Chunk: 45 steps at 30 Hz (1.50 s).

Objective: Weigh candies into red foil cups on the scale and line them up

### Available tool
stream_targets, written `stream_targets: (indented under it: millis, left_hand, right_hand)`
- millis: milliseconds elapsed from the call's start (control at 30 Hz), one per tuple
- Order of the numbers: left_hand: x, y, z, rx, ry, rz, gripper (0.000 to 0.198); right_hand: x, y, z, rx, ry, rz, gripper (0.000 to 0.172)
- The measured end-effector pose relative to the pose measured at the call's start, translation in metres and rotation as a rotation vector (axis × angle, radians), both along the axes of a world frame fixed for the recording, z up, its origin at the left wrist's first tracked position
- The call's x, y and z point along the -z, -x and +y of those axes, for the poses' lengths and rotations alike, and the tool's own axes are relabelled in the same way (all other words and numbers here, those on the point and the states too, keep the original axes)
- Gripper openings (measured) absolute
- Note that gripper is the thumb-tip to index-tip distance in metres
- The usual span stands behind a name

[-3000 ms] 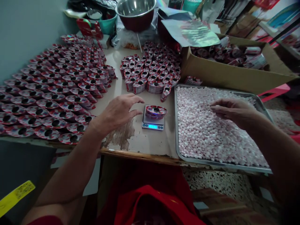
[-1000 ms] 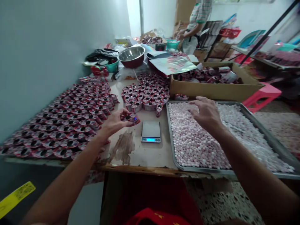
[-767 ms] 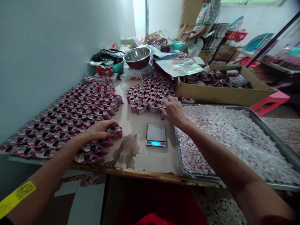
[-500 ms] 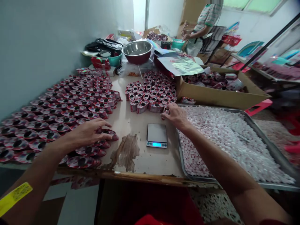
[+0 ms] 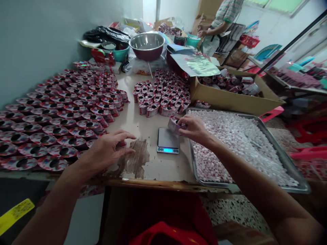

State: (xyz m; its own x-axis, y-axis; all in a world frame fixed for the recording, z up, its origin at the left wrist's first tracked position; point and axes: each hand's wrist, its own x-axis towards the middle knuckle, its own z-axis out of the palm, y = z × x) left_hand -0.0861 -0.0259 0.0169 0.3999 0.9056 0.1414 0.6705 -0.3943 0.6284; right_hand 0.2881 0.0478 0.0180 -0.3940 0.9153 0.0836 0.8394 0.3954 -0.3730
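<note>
My right hand [image 5: 193, 129] grips a small red-and-white container [image 5: 174, 123] just above the far right corner of a small digital scale [image 5: 168, 141] with a lit blue display. My left hand [image 5: 108, 152] hovers open, fingers spread, over the worn tabletop [image 5: 143, 163] beside rows of filled red containers [image 5: 63, 112]. A cluster of empty containers [image 5: 163, 97] stands behind the scale. To the right lies a metal tray [image 5: 286, 160] full of small pink-white candies [image 5: 230, 143].
A cardboard box [image 5: 235, 98] with more packets sits behind the tray. A steel bowl [image 5: 146, 42] and teal tub [image 5: 119, 52] stand at the back. Another person [image 5: 222, 20] works at the far end. A wall runs along the left.
My left hand set a filled container among the rows at left and let go. My right hand left the candy tray, took an empty container from the cluster and brought it toward the scale.
</note>
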Motion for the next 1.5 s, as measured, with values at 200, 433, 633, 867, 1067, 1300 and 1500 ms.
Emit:
stream_targets:
  millis: [200, 433, 633, 867, 1067, 1300, 1500]
  left_hand:
    - [0.009, -0.040, 0.001, 0.122, 0.057, -0.030, 0.039]
    - [0.018, -0.049, 0.007, 0.086, 0.090, -0.077, 0.039]
    - [0.014, -0.056, 0.019, 0.055, 0.073, -0.081, 0.041]
    - [0.000, -0.068, 0.023, 0.124, -0.076, -0.079, 0.036]
    - [-0.008, -0.067, 0.017, 0.130, -0.042, -0.053, 0.036]
    - [-0.012, -0.070, 0.009, 0.110, -0.055, -0.032, 0.034]
    - [-0.006, -0.080, 0.014, -0.020, -0.011, -0.036, 0.034]
  right_hand:
    - [0.013, 0.007, -0.006, -0.211, 0.105, 0.091, 0.010]
    - [-0.017, -0.065, -0.023, -0.018, 0.061, 0.129, 0.032]
    - [-0.011, -0.103, -0.037, -0.002, -0.007, -0.731, 0.028]
    - [-0.022, -0.125, -0.031, 0.063, 0.165, -0.689, 0.020]
    - [-0.017, -0.118, -0.048, 0.123, 0.163, -0.700, 0.027]
    - [-0.012, -0.133, -0.031, 0.284, 0.194, -0.227, 0.012]
    - [-0.012, -0.156, -0.029, 0.495, 0.344, 0.388, 0.023]
